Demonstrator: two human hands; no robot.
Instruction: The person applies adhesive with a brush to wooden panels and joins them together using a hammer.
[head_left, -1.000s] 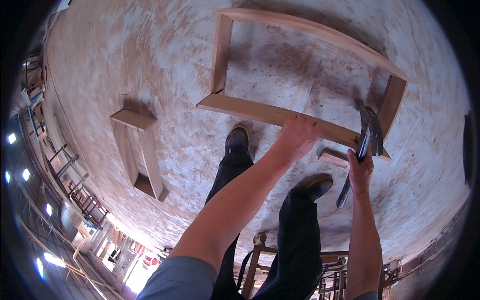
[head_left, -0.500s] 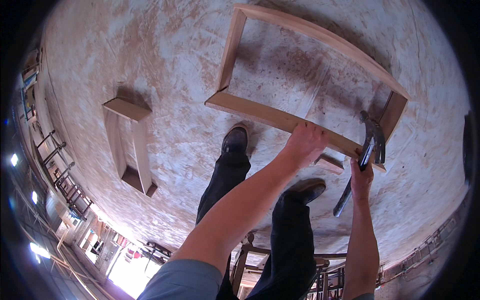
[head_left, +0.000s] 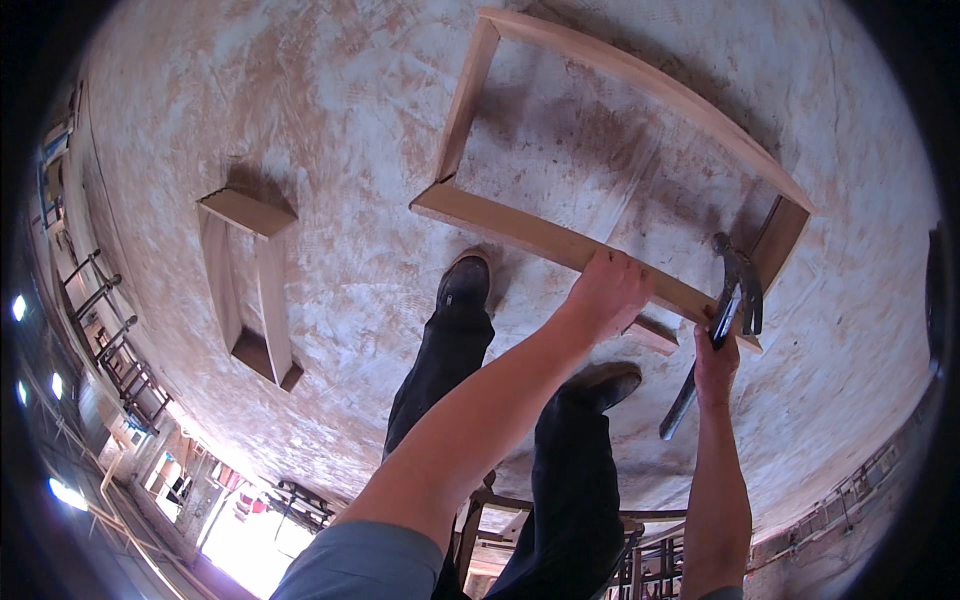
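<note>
A large rectangular wooden frame (head_left: pixel 520 223) stands on edge on the floor in front of me, its near board closest to my feet. My left hand (head_left: pixel 608 292) is closed over the top edge of that near board, right of its middle. A claw hammer (head_left: pixel 738 278) with a black-and-silver handle lies across my right hand (head_left: pixel 715 362), its head up beside the frame's right corner. The right fingers wrap the handle and also touch the board's right end. A dark gap shows at the frame's left near corner.
To the left, a smaller narrow wooden frame (head_left: pixel 247 211) rests on the mottled floor (head_left: pixel 350 130). A short wood piece (head_left: pixel 655 336) lies under the near board, by my right shoe (head_left: pixel 607 384). My left shoe (head_left: pixel 466 280) is below the board. Wooden furniture frames (head_left: pixel 640 550) stand behind my legs.
The whole view has shifted slightly, with most things a little further left. Both hands keep their holds, and the hammer stays at the frame's right corner.
</note>
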